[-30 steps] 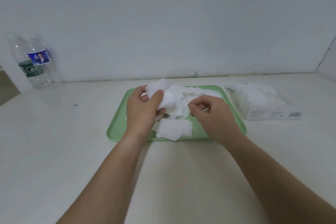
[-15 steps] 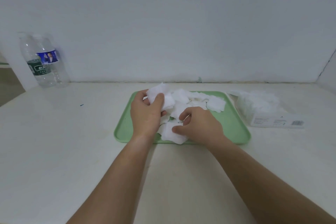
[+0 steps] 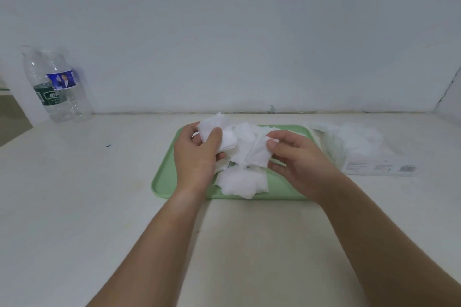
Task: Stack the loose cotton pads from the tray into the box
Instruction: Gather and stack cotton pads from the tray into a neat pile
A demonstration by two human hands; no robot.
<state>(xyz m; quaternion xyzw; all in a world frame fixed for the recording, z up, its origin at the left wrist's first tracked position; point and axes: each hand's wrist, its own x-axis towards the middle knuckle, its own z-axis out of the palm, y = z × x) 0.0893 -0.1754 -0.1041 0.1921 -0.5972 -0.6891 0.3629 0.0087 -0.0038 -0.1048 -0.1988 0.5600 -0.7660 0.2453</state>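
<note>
My left hand (image 3: 197, 157) grips a small stack of pads (image 3: 219, 136); right hand (image 3: 296, 159) pinches one pad (image 3: 258, 153). Many remain on the tray (image 3: 164, 182); box (image 3: 369, 154), right of frame, partly filled.

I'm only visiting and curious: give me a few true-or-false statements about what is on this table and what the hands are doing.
1. The left hand holds a stack of pads. True.
2. The right hand is empty. False: it pinches a pad.
3. Loose pads lie on the green tray. True.
4. The box lies left of the tray. False: it lies to the tray's right.
5. Two bottles stand by the wall. True.
</note>
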